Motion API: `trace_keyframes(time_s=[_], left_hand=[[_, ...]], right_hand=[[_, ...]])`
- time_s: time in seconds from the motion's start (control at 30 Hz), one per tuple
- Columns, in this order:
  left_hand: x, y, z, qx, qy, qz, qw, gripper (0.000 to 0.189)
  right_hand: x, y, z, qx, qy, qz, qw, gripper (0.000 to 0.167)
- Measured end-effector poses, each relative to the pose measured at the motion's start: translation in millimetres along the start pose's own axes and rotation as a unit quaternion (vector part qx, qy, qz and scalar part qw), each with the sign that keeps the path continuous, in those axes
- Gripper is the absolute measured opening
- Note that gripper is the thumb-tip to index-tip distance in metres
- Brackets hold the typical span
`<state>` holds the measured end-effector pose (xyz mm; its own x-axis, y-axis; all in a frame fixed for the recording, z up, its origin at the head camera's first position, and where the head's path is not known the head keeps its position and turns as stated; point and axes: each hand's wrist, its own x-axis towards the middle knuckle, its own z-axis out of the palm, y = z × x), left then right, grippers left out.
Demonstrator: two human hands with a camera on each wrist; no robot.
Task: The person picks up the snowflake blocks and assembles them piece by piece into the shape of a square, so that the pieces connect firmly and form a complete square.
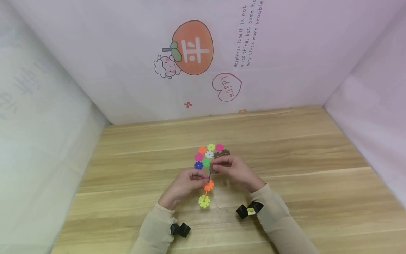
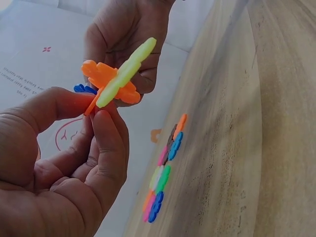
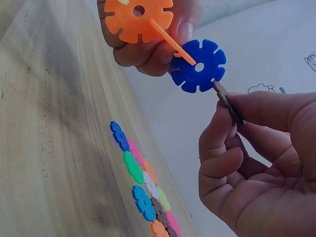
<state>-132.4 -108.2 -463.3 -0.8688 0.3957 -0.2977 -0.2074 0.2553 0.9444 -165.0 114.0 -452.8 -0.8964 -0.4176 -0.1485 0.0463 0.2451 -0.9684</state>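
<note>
Nearest: disc chain [image 1: 208, 185], yellow to blue, pinched by left fingers [image 2: 109, 148]. Next: brown disc [image 3: 226, 101], pinched by right fingers [image 3: 269, 106], at blue disc's [image 3: 200, 77] rim; apparently slot-joining, calling for aligned notches. Beyond: loose discs [image 1: 209, 154], table [image 1: 142, 151].

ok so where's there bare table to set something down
Bare wood-grain tabletop lies between the left hand and left backdrop, between the right hand and right backdrop, and in a strip between the loose notched discs and rear backdrop. It's crowded between the hands, around the joined discs, and just ahead, among the loose ones.
</note>
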Motion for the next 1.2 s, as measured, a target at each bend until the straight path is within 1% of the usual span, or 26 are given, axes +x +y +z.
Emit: trace_keyframes(time_s=[0.1,0.2,0.37,0.5,0.77,0.9,1.03,1.2], left_hand=[[-0.1,-0.8,0.0,0.003,-0.005,-0.001,1.0000,0.019],[-0.5,-1.0,0.3,0.016,-0.007,-0.003,0.9998,0.017],[-2.4,0.4,1.4,0.033,-0.009,-0.017,0.9993,0.018],[-3.4,1.8,2.0,0.034,-0.006,-0.017,0.9992,0.018],[-2.6,0.8,4.1,0.018,0.001,-0.001,0.9998,0.017],[-1.9,0.6,6.6,0.006,0.002,0.008,0.9999,0.017],[-2.3,0.7,9.1,0.001,0.006,0.004,1.0000,0.017],[-3.6,0.1,10.6,0.007,0.008,-0.001,0.9999,0.017]], right_hand=[[-0.5,-0.6,-0.3,-0.006,-0.020,-0.005,0.9998,0.029],[-1.3,-1.7,-1.4,-0.015,-0.038,-0.011,0.9991,0.029],[-1.4,-6.5,-4.7,-0.033,-0.055,-0.002,0.9980,0.025],[1.0,-9.0,-6.4,-0.042,-0.066,0.004,0.9969,0.020],[3.7,-7.8,-7.8,-0.030,-0.068,0.022,0.9970,0.017],[3.0,-7.0,-9.5,-0.037,-0.070,0.014,0.9968,0.018],[1.7,-7.0,-10.8,-0.049,-0.073,0.008,0.9961,0.017],[-0.7,-6.0,-10.3,-0.055,-0.078,0.015,0.9953,0.015]])
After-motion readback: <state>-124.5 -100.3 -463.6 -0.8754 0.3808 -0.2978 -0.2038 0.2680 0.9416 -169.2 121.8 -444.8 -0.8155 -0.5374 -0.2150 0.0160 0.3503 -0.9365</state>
